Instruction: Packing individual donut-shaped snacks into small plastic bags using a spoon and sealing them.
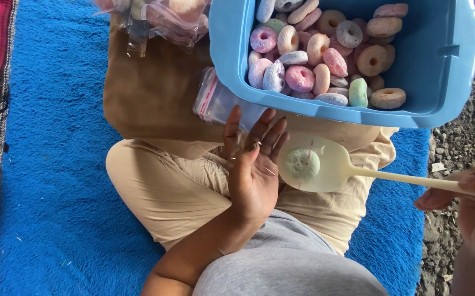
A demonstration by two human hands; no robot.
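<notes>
The left hand (254,164) is lying open, palm up, fingers (267,134) spread and slightly curled, gripping nothing; its edge is sitting just beside the bowl of a cream plastic spoon (325,164). In that bowl a pale green ring-shaped snack (302,163) is resting (sugar-dusted, by the look of it). The spoon's long handle is running off to the right, where the right hand (465,203) is pinching it between thumb and fingertips, closed round the far end; only part of that hand is showing at the frame's edge.

Under both hands the person is sitting cross-legged in beige trousers (166,186), with a grey top (287,263) showing nearest the camera. Just above the open palm a blue plastic tub (440,60) is tilting toward the lap, holding a heap of pink, orange, purple and green rings (320,55). A clear zip bag (215,101) is peeking out from beneath the tub's lower left corner, and more clear bags (160,19) are lying at the top on a brown cloth (150,87). Everything is sitting on a blue rug (56,164), with gravel (468,142) to the right.
</notes>
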